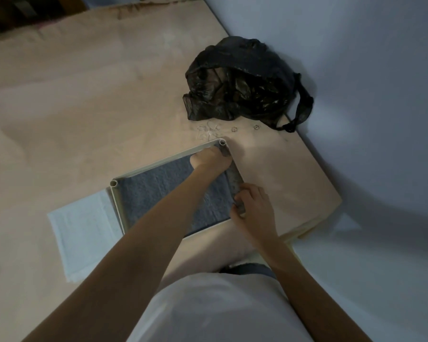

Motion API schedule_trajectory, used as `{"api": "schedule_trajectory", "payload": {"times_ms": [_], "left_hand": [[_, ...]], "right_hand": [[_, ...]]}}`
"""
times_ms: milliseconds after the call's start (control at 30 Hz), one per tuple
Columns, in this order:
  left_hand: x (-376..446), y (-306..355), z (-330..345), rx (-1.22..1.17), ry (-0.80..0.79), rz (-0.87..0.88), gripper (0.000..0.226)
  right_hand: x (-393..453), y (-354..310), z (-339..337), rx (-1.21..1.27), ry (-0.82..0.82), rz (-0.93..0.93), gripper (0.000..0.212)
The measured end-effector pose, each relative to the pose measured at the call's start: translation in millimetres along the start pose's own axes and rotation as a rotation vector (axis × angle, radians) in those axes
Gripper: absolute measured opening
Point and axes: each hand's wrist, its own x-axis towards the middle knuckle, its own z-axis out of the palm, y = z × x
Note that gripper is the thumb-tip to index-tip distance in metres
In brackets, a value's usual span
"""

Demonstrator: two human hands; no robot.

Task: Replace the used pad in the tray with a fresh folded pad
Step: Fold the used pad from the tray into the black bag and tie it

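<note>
- Nearest is the person's white shirt, filling the bottom of the view and hiding the near edge of the table (pixel 59 95) beneath it; both bare forearms reach out over it toward the tray.
- The white folded pad (pixel 82 233) lies flat on the table at the near left, touching or tucked slightly under the tray's left edge. I judge it is the fresh one, parked within reach for the swap. Its right edge is cut off by the tray, so how far it runs under cannot be told.
- The right hand (pixel 251 208) is at the tray's near right side, fingers curled round the grey pad's raised right edge, pinching it, probably to peel it off the rim.
- The tray (pixel 158 164), pale with tube-like rounded corners, sits near the table's right edge. The grey pad (pixel 158 201) lies in it and covers its floor; this looks like the used pad, not yet out. The left forearm crosses it diagonally and hides a strip of it.
- The left hand (pixel 209 157) is in the far right corner of the tray, fingers curled down on the pad's corner there, apparently gripping it. The fingertips are hidden, so the hold is a judgement.
- Beyond the tray, faint small marks or bits lie on the table, too dim to identify.
- Farthest, a crumpled black plastic bag (pixel 242 82) sits open by the wall, likely waiting for the used pad. Its contents are too dark to make out.
</note>
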Motion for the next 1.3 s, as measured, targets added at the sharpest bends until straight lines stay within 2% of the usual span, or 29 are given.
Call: {"api": "schedule_trajectory", "payload": {"times_ms": [133, 267, 367, 500, 600, 767, 900, 1000, 1200, 1267, 1300], "left_hand": [[-5.4, -12.4, -9.4, -0.399, -0.132, -0.084, 0.050], [-14.3, -35.8, -16.5, -0.912, -0.221, -0.214, 0.019], [-25.0, -62.1, -18.3, -1.129, -0.221, -0.284, 0.011], [-37.3, -98.6, -10.4, -1.245, -0.159, -0.314, 0.006], [-42.9, -117.5, -3.1, -1.224, -0.109, -0.315, 0.005], [-45.2, -138.3, 11.6, -1.121, -0.005, -0.284, 0.017], [-45.9, -149.4, 19.2, -0.960, 0.065, -0.246, 0.019], [-47.7, -152.8, 22.2, -0.798, 0.108, -0.214, 0.020], [-54.2, -150.7, 29.4, -0.324, 0.242, -0.215, 0.037], [-57.7, -152.3, 33.3, -0.224, 0.330, -0.206, 0.040], [-59.5, -153.4, 36.0, -0.170, 0.401, -0.166, 0.040]], "right_hand": [[1.7, -13.0, 2.7, 0.030, -0.043, -0.005, 0.030], [3.8, -23.1, 7.6, 0.004, -0.139, -0.075, 0.041], [4.5, -30.7, 10.3, 0.044, -0.206, -0.144, 0.042], [6.8, -43.2, 15.8, 0.048, -0.321, -0.276, 0.046], [8.2, -51.5, 22.0, -0.004, -0.386, -0.382, 0.045], [12.3, -59.0, 34.0, -0.035, -0.524, -0.467, 0.050], [15.3, -62.5, 38.9, -0.037, -0.654, -0.514, 0.056], [16.8, -61.7, 42.4, -0.013, -0.671, -0.518, 0.051], [23.1, -55.9, 45.3, 0.062, -0.715, -0.554, 0.052], [26.4, -53.5, 45.4, 0.150, -0.676, -0.494, 0.050], [29.7, -51.8, 45.9, 0.170, -0.607, -0.466, 0.048]]}}
